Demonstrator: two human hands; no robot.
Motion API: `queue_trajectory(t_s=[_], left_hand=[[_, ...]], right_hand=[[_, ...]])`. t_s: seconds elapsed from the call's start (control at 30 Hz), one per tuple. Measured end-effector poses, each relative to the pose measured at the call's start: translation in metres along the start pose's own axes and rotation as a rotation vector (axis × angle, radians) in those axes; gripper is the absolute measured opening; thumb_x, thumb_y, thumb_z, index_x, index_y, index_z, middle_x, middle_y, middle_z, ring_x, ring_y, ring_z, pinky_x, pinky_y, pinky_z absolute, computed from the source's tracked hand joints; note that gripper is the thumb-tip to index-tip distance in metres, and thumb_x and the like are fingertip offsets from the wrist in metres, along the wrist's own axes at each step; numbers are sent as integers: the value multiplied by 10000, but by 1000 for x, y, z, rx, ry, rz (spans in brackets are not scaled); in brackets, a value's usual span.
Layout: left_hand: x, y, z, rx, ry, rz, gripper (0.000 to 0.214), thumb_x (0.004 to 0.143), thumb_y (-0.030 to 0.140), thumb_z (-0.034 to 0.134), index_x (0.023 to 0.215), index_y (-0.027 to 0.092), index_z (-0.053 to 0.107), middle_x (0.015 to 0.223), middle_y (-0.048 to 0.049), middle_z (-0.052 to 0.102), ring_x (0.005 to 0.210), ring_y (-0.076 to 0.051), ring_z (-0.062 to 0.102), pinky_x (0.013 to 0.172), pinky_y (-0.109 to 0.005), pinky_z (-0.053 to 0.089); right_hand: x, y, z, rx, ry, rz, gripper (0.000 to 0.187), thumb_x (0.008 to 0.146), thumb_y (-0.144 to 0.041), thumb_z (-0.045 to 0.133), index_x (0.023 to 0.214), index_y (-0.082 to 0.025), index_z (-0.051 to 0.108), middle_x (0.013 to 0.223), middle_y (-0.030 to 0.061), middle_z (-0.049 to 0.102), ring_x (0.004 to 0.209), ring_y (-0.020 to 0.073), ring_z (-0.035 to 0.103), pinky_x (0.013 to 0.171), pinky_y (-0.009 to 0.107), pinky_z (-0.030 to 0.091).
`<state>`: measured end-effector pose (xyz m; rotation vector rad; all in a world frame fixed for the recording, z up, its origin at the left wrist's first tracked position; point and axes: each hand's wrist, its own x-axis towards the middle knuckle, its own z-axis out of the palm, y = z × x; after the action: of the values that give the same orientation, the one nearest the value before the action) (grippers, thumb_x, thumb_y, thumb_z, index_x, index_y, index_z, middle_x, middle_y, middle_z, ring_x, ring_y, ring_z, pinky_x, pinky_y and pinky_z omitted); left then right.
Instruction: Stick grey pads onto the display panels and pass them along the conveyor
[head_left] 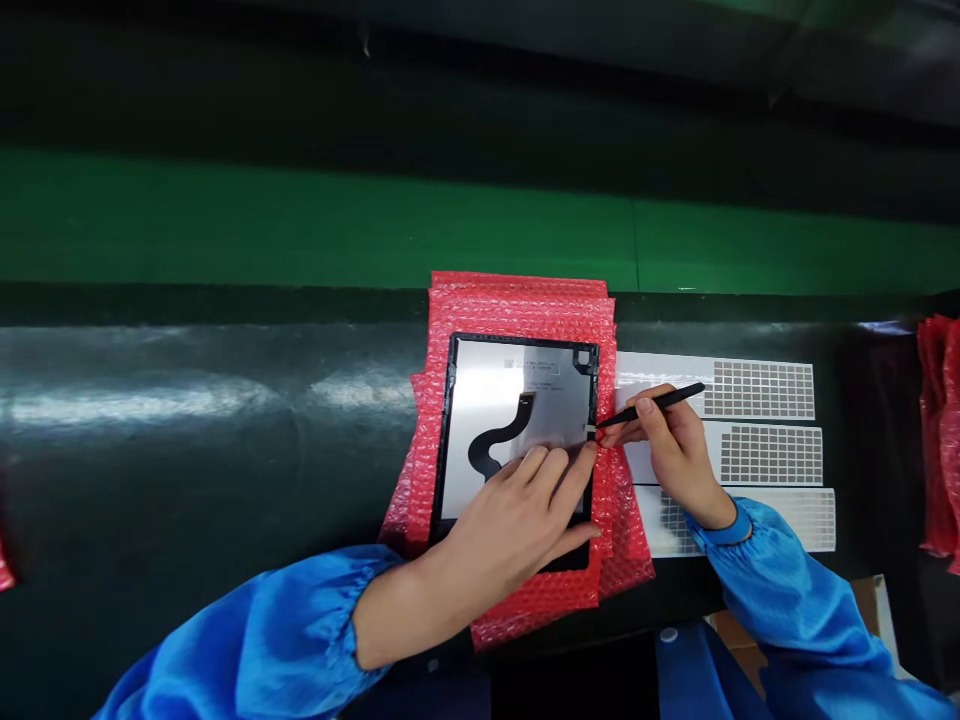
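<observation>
A tablet screen panel (480, 378) lies with its silver back up and its black frame around it. A black flex cable (487, 440) curves over the silver back. My left hand (521, 510) rests across the lower part of the panel, fingers stretched out toward the right edge and covering part of the cable. In my right hand (675, 440) are black tweezers (660, 402), held like a pen. Their tip meets the panel's right edge, where a small pale sticker (590, 428) sits close to my left fingertip.
Red bubble-wrap bags (517, 290) are stacked under the panel. Right of them lie white sheets with grids of small grey stickers (761, 390). More red bubble wrap (941, 440) is at the far right. A green strip (300, 220) runs along the back of the dark table (187, 450).
</observation>
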<state>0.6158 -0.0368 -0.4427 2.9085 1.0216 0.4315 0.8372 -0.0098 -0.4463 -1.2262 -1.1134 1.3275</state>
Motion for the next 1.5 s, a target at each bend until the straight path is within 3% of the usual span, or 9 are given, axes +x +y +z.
queue_trajectory(t_s=[1.1,1.5], left_hand=[[5,-1,-5,15,-48,2,885,960,590,687,1492,-87,485,1028,-138,676,913,-266,671,780,-379,617],[7,0,-2,1,-41,-5,841,991,572,642,1482,-95,496,1035,-164,683,930,-283,677,721,-371,607]], right_hand=[[0,2,0,-32,-41,13,266,1050,-499,647,1040,-236,611,796,3,779,701,171,794,731,338,702],[0,4,0,-34,-26,14,280,1048,-515,644,1046,-240,593,797,0,768,705,180,795,731,349,700]])
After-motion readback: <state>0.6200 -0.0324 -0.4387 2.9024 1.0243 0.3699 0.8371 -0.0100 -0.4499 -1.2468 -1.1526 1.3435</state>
